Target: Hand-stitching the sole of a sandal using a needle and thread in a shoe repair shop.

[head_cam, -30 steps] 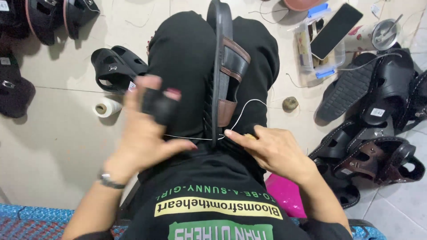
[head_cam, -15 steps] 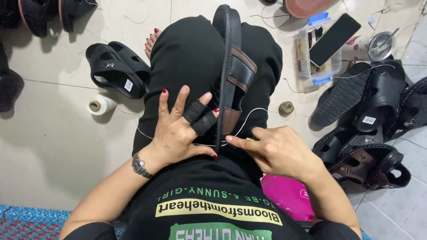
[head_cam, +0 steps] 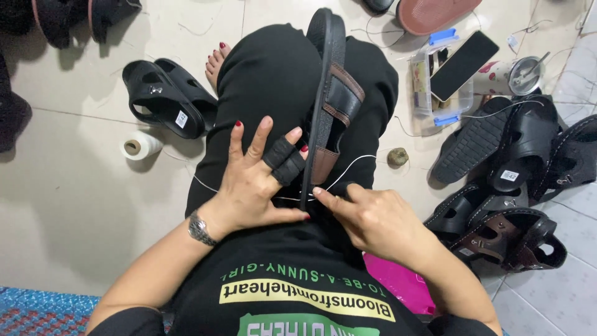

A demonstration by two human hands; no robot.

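Observation:
A black sandal with brown straps [head_cam: 331,93] stands on edge on my lap, between my black-trousered legs. My left hand [head_cam: 252,183] lies flat beside its sole with fingers spread. Two of those fingers wear black guards, and their tips touch the sole's edge. My right hand [head_cam: 373,218] pinches at the sole's lower edge, where a white thread [head_cam: 351,167] loops out of the sandal. The thread also runs left under my left hand and across my thigh. I cannot make out a needle.
A pair of black sandals [head_cam: 165,96] and a white thread spool [head_cam: 142,146] lie on the floor at left. At right are a plastic box with a phone [head_cam: 451,81], a lidded cup [head_cam: 513,74], a small ball [head_cam: 398,157] and several sandals [head_cam: 510,205].
My left hand has risen from a half-closed pose at lower left to the sandal's sole and spread its fingers. My right hand stays at the sole's lower edge.

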